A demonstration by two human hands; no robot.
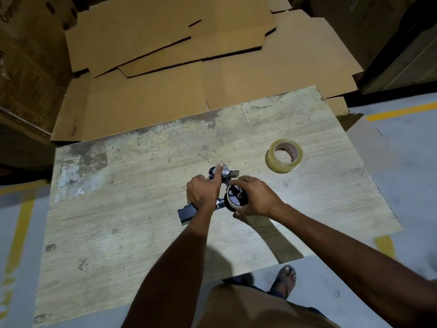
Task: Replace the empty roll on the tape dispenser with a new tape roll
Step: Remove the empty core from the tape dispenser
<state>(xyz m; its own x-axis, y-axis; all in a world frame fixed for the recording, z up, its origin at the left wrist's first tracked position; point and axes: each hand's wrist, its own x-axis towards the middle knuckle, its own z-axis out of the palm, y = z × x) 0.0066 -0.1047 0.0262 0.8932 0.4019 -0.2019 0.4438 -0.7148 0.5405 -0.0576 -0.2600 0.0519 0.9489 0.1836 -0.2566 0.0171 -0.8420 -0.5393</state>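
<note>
A black tape dispenser point(187, 213) lies on the worn wooden table point(118, 209) near its middle. My left hand point(203, 192) grips the dispenser's body, with the index finger stretched forward onto the metal blade end. My right hand point(256, 197) wraps around the empty roll point(234, 197) that sits on the dispenser's wheel. A new roll of clear tape point(283, 155) lies flat on the table, far right of my hands, apart from them.
Flattened cardboard sheets point(165, 55) are piled behind the table, with stacked boxes at the left and right. A grey floor with yellow lines point(399, 111) surrounds the table. My sandalled foot point(285, 280) shows below the table's near edge.
</note>
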